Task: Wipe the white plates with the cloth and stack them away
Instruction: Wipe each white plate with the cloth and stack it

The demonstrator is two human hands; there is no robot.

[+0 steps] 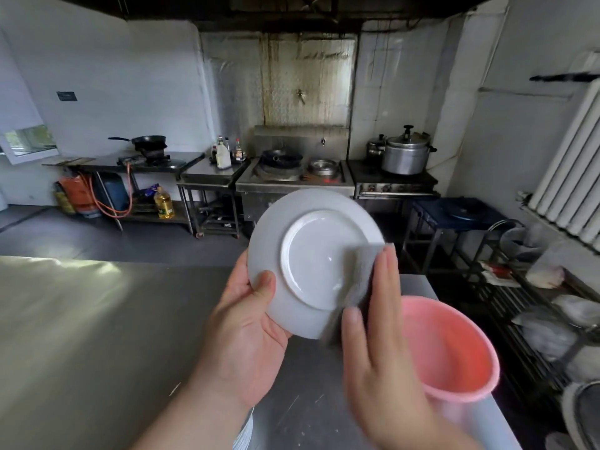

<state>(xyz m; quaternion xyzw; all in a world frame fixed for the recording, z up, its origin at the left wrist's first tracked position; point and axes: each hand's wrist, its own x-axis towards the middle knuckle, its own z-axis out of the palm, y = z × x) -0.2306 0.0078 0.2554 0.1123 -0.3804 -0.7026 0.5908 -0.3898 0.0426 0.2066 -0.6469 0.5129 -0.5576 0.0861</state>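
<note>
White and glossy, the plate (311, 254) is held up above the steel surface (97, 336), tilted with its underside and foot ring facing the camera. The left hand (246, 339) grips it at the lower left rim, thumb laid on the back and fingers curled out of sight behind. The right hand (380, 336), blurred, holds a grey cloth (362, 280) against the plate's right edge; the thumb lies on the near side and the fingers run straight up along the cloth, so it looks pinched over the rim.

By my reading, the work is partway through wiping this one plate, with the cloth on the right part of the underside. The front face is turned away, so I cannot tell whether it is already wiped. This plate is not yet put away.

A stack of plates (244, 431) peeks out at the bottom edge under the left forearm; whether those are finished or waiting cannot be told. A pink bucket (454, 362) stands on the surface just right of the hands.
</note>
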